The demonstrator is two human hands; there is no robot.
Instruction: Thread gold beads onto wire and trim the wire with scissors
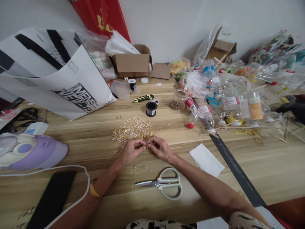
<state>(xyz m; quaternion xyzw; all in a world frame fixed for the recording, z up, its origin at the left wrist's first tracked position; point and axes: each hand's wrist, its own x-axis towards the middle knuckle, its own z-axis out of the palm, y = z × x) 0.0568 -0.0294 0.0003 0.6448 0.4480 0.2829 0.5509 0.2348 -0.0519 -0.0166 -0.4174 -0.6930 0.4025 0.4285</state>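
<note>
My left hand (133,149) and my right hand (160,148) meet fingertip to fingertip at the near edge of a heap of gold and silver beaded chains (132,128). Both hands are closed in a pinch. What lies between the fingertips is too small to make out. Below them on the wood a short beaded strand (140,167) is stretched out sideways. Scissors (164,183) with pale handles rest between my forearms, blades pointing left. Beyond the heap stand a spool of clear thread (151,109) and a yellow-black utility knife (143,98).
A large white paper bag (71,86) and a purple-white appliance (35,151) stand at the left, near a black phone (53,197) and a white cable (87,178). Plastic bottles (231,105) crowd the right side. Folded white paper (206,159) lies by my right forearm. A cardboard box (132,63) is behind.
</note>
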